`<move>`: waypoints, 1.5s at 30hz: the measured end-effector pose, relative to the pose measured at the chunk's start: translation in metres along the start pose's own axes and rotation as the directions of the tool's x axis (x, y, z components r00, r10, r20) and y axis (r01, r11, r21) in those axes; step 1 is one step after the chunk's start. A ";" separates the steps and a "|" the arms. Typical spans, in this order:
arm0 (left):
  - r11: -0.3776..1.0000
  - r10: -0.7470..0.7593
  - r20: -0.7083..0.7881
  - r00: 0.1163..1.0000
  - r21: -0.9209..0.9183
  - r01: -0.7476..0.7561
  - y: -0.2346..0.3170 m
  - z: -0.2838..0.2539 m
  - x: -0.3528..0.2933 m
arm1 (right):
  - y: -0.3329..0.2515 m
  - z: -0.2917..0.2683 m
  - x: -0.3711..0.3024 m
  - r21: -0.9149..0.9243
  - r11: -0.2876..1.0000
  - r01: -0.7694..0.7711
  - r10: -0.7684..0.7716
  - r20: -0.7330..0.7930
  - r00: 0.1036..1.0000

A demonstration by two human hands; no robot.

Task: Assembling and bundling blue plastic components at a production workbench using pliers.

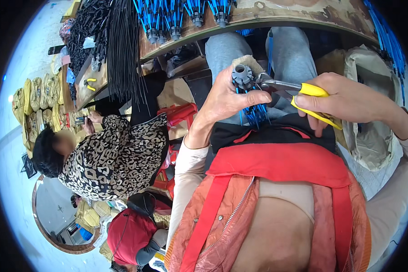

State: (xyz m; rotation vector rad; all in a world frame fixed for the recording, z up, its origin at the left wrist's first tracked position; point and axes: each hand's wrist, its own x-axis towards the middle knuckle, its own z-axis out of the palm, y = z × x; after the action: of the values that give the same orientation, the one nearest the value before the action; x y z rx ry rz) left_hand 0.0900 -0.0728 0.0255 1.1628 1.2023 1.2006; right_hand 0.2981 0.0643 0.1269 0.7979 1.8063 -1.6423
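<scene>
My left hand (224, 102) is wrapped around an umbrella frame, its round grey notched hub (243, 76) facing up and its blue ribs (256, 115) hanging below the fingers. A piece of tan cloth lies between the hub and my palm. In my right hand (344, 97) are pliers (313, 90) with yellow handles. Their metal jaws meet the right side of the hub; what they grip there is too small to make out.
More blue-ribbed frames (174, 22) lie along the wooden table (276, 17) ahead. Long black rods (124, 50) hang over its left part. An open pale sack (371, 136) stands at my right. A co-worker in a patterned top (118, 156) sits at left, by a red stool (179, 113).
</scene>
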 end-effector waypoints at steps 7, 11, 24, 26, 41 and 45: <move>1.000 0.009 -0.008 1.000 -0.009 -0.009 -0.006 0.006 0.001 | 0.019 0.020 0.011 0.118 0.990 -0.077 0.090 -0.103 0.991; 0.996 0.070 -0.048 0.996 0.054 -0.068 -0.004 0.009 0.003 | 0.001 0.016 0.001 0.000 0.996 -0.090 0.088 -0.188 0.978; 0.996 0.082 -0.537 0.839 0.012 -0.090 0.013 -0.033 -0.030 | 0.017 -0.010 0.039 -0.679 0.712 0.177 -0.556 -0.393 0.732; 0.900 0.074 -0.532 0.844 -0.330 -0.287 0.036 -0.072 -0.059 | 0.053 -0.047 0.057 -0.795 0.605 -0.038 -0.684 -0.543 0.487; 0.038 -0.248 -0.243 0.938 -0.970 -0.241 -0.034 -0.049 0.039 | 0.099 0.004 0.079 -0.630 0.363 0.686 -0.930 -0.286 0.230; 0.018 -0.392 -0.210 0.896 -0.975 -0.220 -0.059 -0.015 0.052 | 0.074 0.015 0.077 -0.705 0.083 0.705 -0.950 -0.270 -0.158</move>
State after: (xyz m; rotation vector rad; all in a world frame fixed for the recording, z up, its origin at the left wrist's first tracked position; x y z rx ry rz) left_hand 0.0769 -0.0231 -0.0353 -0.3974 0.3106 1.7600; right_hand 0.3026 0.0586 0.0188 -0.3023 3.7140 -1.5707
